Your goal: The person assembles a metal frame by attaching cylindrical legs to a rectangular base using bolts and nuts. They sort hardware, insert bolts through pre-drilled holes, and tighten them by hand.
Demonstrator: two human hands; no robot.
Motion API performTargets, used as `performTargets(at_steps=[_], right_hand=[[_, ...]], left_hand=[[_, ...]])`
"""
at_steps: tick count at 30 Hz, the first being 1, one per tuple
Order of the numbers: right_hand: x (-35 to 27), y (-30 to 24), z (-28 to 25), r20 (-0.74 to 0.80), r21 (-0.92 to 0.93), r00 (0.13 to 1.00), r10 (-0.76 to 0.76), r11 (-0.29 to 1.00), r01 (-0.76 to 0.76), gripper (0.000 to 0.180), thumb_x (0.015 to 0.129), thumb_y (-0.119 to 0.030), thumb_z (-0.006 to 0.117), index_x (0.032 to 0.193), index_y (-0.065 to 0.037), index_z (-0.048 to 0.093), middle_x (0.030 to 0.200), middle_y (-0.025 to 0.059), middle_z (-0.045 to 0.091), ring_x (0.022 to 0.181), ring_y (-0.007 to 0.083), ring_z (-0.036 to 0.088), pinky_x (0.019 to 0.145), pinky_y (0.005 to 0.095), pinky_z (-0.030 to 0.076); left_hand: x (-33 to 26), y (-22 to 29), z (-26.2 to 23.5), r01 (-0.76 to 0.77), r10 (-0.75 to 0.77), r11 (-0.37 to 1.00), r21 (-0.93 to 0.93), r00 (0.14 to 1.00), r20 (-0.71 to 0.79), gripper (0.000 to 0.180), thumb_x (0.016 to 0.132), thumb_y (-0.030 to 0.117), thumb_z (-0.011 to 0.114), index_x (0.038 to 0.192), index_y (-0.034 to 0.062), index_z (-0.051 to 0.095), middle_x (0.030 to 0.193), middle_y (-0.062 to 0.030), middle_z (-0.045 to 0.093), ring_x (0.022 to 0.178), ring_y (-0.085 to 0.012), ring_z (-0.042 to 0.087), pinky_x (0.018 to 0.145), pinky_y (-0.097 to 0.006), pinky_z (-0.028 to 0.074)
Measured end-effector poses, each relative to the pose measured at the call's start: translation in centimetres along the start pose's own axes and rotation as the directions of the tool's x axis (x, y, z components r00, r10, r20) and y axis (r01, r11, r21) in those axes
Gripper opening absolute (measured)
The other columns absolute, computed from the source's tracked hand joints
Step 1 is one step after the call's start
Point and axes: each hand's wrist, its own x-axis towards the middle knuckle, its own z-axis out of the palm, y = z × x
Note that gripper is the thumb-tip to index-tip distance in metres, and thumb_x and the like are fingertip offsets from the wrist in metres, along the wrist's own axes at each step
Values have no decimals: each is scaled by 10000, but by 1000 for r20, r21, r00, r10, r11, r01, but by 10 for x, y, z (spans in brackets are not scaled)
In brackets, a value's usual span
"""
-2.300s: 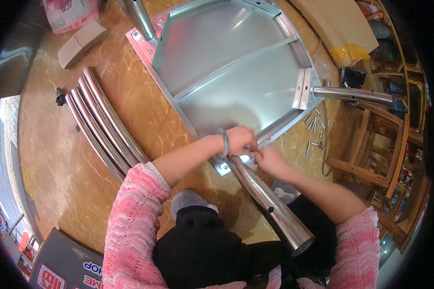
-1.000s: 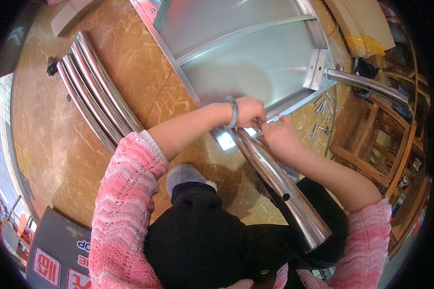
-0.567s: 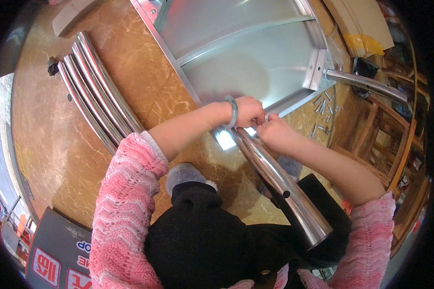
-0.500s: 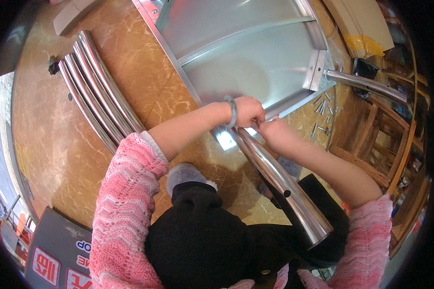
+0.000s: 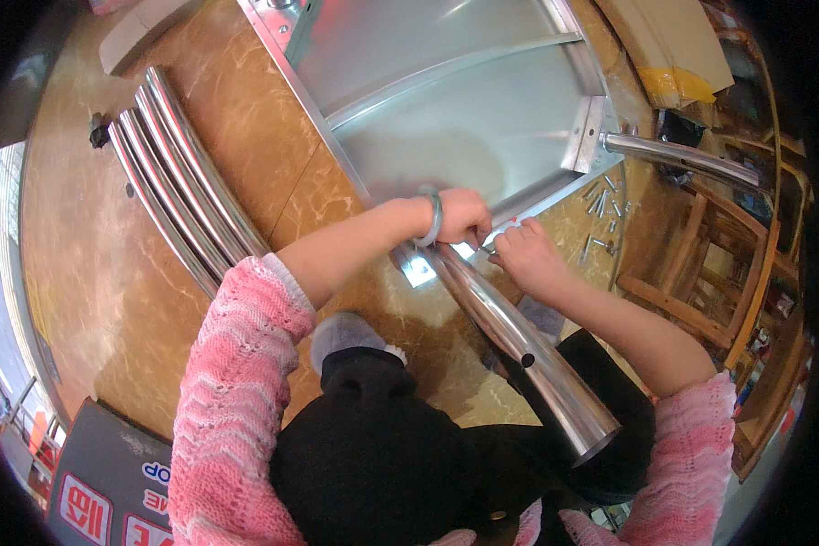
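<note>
Right hand (image 5: 530, 259) now slightly apart from left hand (image 5: 464, 217); half second ago fingers met. Right fingertips pinch small metal piece (image 5: 490, 247). Left fingers curled; cannot tell what, if anything, they grip. Metal tube (image 5: 493, 309) still at near corner of metal panel (image 5: 482, 109), open end toward lap.

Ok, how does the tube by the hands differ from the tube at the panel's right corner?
The near tube slants toward the picture's lower right; the far tube points mostly rightward. The near tube looks larger in view than the far tube. The left hand and right hand are at the near tube's upper end, away from the far tube. Both are shiny and silvery.
</note>
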Motion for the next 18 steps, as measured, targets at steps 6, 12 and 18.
performTargets(at_steps=[6,12,18], right_hand=[[20,15,-8,205,-133,935,-291,938,321,26,701,-84,538,718,-65,542,668,88,557,637,203,573,749,336,412],[12,4,1,268,-46,907,-325,936,349,106,649,-119,554,700,-43,502,607,63,516,578,213,536,682,319,430],[8,-6,4,313,-86,906,-284,942,325,71,665,-121,560,682,-52,567,672,67,573,665,202,578,689,346,434]], left_hand=[[-3,0,-8,86,-85,993,77,996,-22,118,677,125,654,780,68,662,797,-112,635,761,-291,592,676,-376,467],[-16,8,-26,226,-229,973,-53,970,-78,123,731,112,617,834,68,667,822,-130,634,774,-295,598,700,-372,470],[-18,17,-27,268,-273,962,-53,943,-189,158,740,109,592,874,61,660,839,-153,634,784,-310,602,720,-383,471]])
